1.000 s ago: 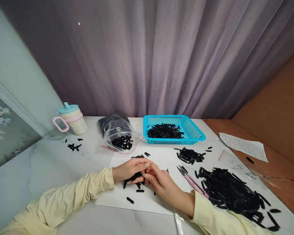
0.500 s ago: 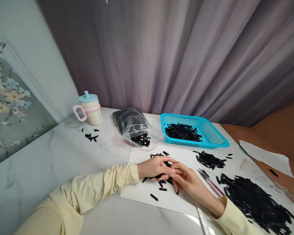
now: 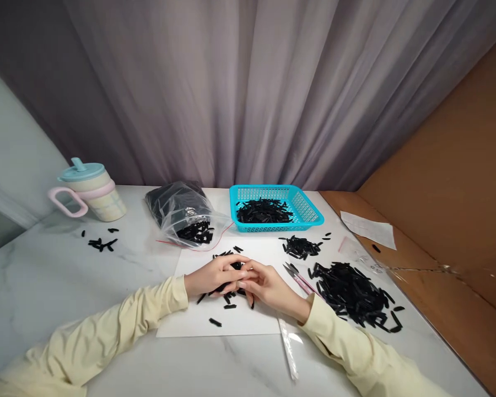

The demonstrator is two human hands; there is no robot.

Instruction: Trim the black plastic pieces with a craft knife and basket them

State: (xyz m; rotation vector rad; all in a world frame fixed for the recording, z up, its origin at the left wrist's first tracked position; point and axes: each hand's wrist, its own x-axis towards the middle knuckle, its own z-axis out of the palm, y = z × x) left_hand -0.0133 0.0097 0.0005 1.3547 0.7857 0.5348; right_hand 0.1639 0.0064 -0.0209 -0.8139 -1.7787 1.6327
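Note:
Over a white sheet of paper [image 3: 182, 325], my left hand [image 3: 215, 274] and my right hand [image 3: 268, 286] meet, their fingertips pinched together. Whatever sits between the fingers is too small and hidden to make out. Under and around the fingers lies a heap of small black strips [image 3: 230, 306], partly covered by both hands. One more strip [image 3: 215, 322] rests apart, nearer the front of the paper. Close to the right wrist are pink-handled scissors or snips [image 3: 300, 277], lying at an angle.
A blue basket [image 3: 310, 220] of black strips stands at the back, beside an open zip bag [image 3: 173, 204] holding more. Two loose piles, one small [image 3: 301, 247] and one large [image 3: 353, 292], lie right. A lidded cup [image 3: 103, 196] stands left; a plastic strip [image 3: 288, 350] lies in front.
The view has swung to the right, so everything appears farther left and more of the brown board shows. The hands keep the same pinched pose over the heap.

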